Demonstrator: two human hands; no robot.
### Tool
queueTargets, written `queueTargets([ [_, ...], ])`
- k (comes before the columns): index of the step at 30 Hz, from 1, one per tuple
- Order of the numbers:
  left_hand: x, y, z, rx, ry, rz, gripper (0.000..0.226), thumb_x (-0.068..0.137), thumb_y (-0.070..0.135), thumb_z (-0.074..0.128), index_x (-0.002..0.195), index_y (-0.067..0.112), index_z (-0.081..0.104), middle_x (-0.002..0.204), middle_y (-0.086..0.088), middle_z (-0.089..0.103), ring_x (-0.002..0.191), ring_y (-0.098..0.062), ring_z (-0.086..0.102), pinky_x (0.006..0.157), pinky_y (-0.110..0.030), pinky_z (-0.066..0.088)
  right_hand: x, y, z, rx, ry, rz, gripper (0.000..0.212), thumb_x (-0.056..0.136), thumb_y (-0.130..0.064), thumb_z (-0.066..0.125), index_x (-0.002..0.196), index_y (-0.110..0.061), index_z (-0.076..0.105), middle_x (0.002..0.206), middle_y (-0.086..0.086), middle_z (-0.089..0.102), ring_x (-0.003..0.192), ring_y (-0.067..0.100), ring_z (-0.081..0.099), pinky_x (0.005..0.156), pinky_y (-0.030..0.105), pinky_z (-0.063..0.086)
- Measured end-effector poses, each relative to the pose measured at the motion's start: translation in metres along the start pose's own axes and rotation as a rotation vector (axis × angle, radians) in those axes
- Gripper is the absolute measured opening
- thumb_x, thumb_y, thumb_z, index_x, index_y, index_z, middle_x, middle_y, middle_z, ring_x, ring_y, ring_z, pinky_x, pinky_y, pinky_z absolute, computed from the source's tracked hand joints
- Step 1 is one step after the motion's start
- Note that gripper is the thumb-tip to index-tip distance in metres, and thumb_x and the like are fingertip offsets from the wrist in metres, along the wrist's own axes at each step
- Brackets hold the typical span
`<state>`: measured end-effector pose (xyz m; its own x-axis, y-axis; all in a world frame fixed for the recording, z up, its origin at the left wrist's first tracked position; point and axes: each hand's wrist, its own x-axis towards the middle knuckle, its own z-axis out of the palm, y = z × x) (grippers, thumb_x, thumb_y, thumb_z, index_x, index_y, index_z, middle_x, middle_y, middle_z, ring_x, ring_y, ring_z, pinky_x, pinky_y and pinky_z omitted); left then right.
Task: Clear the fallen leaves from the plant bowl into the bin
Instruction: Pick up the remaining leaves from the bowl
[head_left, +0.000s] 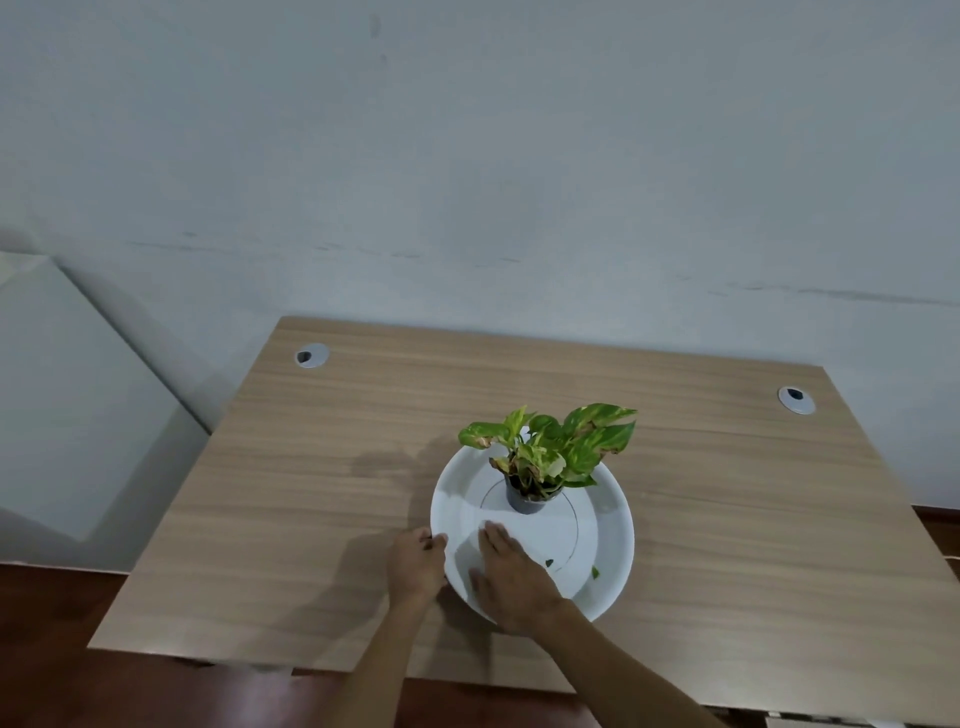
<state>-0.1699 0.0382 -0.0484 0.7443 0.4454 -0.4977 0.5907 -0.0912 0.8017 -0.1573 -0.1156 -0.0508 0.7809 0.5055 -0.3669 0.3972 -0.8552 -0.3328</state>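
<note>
A wide white bowl (615, 519) sits on the wooden desk, with a small potted plant (545, 457) of green and yellow leaves standing in its far half. Two small green leaf bits lie near the bowl's right front, one (549, 562) on the floor of the bowl and one (595, 572) closer to the rim. My left hand (415, 564) grips the bowl's left rim, fingers curled over the edge. My right hand (511, 574) lies flat, palm down, inside the front left of the bowl; anything under it is hidden. No bin is in view.
The wooden desk (322, 519) stands against a pale wall, with cable grommets at the back left (311, 356) and back right (796, 400). A white cabinet (67, 405) stands to the left of the desk. Dark red-brown floor shows around the desk's front edge.
</note>
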Motion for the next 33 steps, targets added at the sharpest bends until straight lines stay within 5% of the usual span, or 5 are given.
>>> queueTargets([
  [8, -0.014, 0.010, 0.002, 0.118, 0.069, 0.066, 0.036, 0.089, 0.014, 0.059, 0.056, 0.008, 0.045, 0.056, -0.011, 0.050, 0.057, -0.023, 0.050, 0.065, -0.051, 0.057, -0.070, 0.022, -0.006, 0.099, 0.045, -0.061, 0.035, 0.096, -0.032, 0.036, 0.123, -0.024, 0.058, 0.115, 0.005, 0.069, 0.103, 0.025, 0.065, 0.085, 0.038, 0.054],
  [13, -0.013, 0.008, 0.004, 0.116, 0.064, 0.063, 0.033, 0.091, 0.015, 0.059, 0.063, -0.001, 0.055, 0.061, -0.017, 0.059, 0.057, -0.025, 0.054, 0.061, -0.045, 0.054, -0.054, 0.039, -0.014, 0.267, 0.207, 0.043, 0.039, 0.098, -0.031, 0.041, 0.132, -0.020, 0.057, 0.135, 0.000, 0.061, 0.124, 0.016, 0.056, 0.105, 0.033, 0.046],
  [18, -0.009, 0.008, 0.005, 0.103, 0.047, 0.051, 0.030, 0.091, 0.015, 0.059, 0.067, -0.002, 0.060, 0.068, -0.019, 0.069, 0.069, -0.034, 0.067, 0.069, -0.052, 0.059, -0.051, 0.040, -0.001, 0.152, -0.021, 0.179, 0.072, 0.105, -0.041, 0.031, 0.156, -0.001, 0.000, 0.167, 0.012, -0.003, 0.155, 0.025, -0.002, 0.126, 0.036, 0.007],
  [26, -0.008, 0.009, 0.005, 0.096, 0.032, 0.026, 0.027, 0.089, 0.015, 0.060, 0.074, -0.007, 0.061, 0.073, -0.023, 0.069, 0.067, -0.032, 0.065, 0.072, -0.055, 0.059, -0.067, 0.047, -0.034, 0.335, 0.049, 0.090, 0.034, 0.100, -0.035, 0.045, 0.117, -0.014, 0.065, 0.123, 0.002, 0.066, 0.113, 0.021, 0.063, 0.097, 0.033, 0.048],
  [33, -0.012, 0.016, 0.006, 0.113, -0.014, -0.011, 0.020, 0.095, 0.015, 0.051, 0.080, 0.002, 0.053, 0.081, -0.017, 0.068, 0.077, -0.032, 0.067, 0.074, -0.049, 0.059, -0.051, 0.071, -0.043, 0.026, -0.070, 0.318, 0.041, 0.099, -0.031, 0.042, 0.132, -0.007, 0.044, 0.127, 0.017, 0.046, 0.116, 0.036, 0.049, 0.103, 0.040, 0.039],
])
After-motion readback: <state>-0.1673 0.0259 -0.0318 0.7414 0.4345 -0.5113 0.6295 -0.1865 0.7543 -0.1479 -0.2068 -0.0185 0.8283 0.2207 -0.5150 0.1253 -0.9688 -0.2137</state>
